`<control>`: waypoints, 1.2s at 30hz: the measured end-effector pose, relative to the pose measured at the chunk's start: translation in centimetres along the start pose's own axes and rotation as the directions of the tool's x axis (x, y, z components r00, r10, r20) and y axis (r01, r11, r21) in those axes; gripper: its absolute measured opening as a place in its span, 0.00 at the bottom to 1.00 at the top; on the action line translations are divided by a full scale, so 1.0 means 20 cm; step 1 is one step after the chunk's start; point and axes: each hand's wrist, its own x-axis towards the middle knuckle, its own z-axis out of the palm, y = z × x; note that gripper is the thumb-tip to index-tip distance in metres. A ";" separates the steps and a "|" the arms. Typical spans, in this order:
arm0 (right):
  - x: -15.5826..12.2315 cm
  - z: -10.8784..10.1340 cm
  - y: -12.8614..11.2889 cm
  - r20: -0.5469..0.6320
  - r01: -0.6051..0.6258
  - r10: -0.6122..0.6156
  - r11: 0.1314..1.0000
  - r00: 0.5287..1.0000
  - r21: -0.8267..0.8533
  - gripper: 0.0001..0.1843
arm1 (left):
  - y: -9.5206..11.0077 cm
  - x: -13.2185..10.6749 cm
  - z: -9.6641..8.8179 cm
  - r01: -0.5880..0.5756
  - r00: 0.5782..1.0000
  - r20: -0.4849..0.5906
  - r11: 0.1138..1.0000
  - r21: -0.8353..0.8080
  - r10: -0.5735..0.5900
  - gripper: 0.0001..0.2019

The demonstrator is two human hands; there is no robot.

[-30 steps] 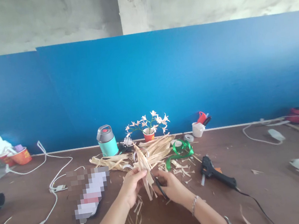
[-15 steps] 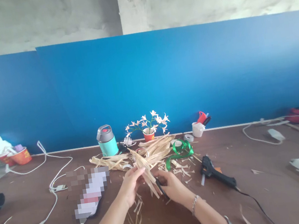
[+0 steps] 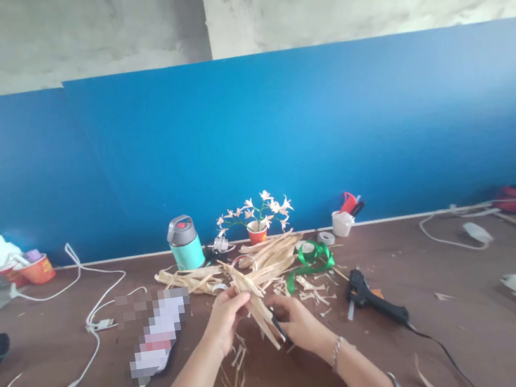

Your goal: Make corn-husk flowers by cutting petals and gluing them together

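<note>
My left hand pinches a dry corn husk strip between thumb and fingers; the strip slants down to the right, its lower end split into narrow tails. My right hand is closed around dark scissors, held against the right edge of the strip; the blades are mostly hidden. Just beyond both hands lies a pile of husks. Narrow husk scraps are scattered below my left hand, and more cut pieces lie to the right of the pile.
Behind the husks stands a small red pot of pale flowers, near a turquoise flask. Green ribbon, a white cup of tools and a black glue gun are on the right. A phone and white cables are left.
The husk strip has shifted slightly down and right in my left hand, its lower tip now nearer the scissors. Both hands stay almost in place.
</note>
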 end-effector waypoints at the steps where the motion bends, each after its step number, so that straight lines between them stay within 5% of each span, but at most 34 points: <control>1: 0.00 0.00 0.00 0.003 0.007 -0.007 1.000 1.000 0.005 0.15 | 0.00 0.00 0.00 0.002 1.000 -0.002 1.000 -0.002 -0.002 0.07; 36: 0.02 -0.01 0.03 -0.040 0.085 -0.090 0.989 0.995 -0.118 0.13 | -0.01 -0.01 0.02 0.033 0.997 0.067 0.999 -0.025 -0.031 0.09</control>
